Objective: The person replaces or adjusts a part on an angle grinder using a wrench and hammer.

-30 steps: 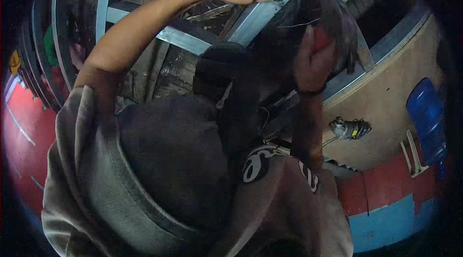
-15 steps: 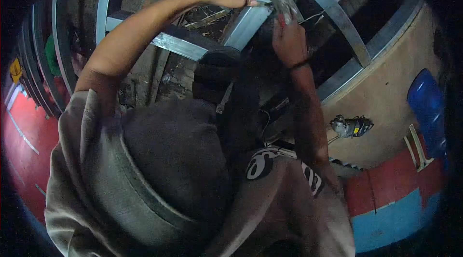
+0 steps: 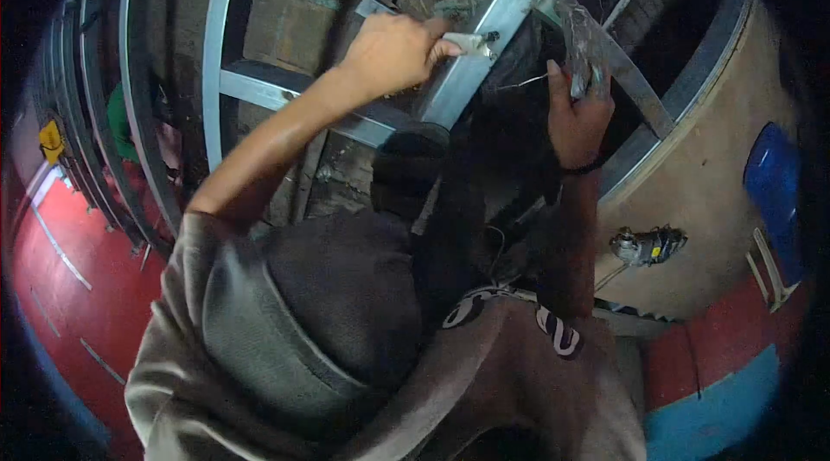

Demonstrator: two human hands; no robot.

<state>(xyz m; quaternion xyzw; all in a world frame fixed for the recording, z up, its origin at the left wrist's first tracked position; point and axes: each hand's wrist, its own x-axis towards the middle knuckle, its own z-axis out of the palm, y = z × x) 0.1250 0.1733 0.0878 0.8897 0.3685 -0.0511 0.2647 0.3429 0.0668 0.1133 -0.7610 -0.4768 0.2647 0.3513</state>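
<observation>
My left hand is closed on a small pale scraper-like piece, whose end rests on the silvery metal beam. Dark stuff sits on the beam at its tip. To the right, my right hand is closed around a crumpled clear plastic bag, held upright over the gap between the beam and a slanting metal bar. What the bag contains is too unclear to name. A thin pale wire or strand reaches left from beside my right fingers.
A power tool lies on the tan board at the right. Beyond it are a blue object and a pale frame piece. More metal bars stand at the left, near a yellow object.
My left hand has turned and moved down and left, and the pale piece now shows. My right hand has moved right and down with the bag, away from the beam.
</observation>
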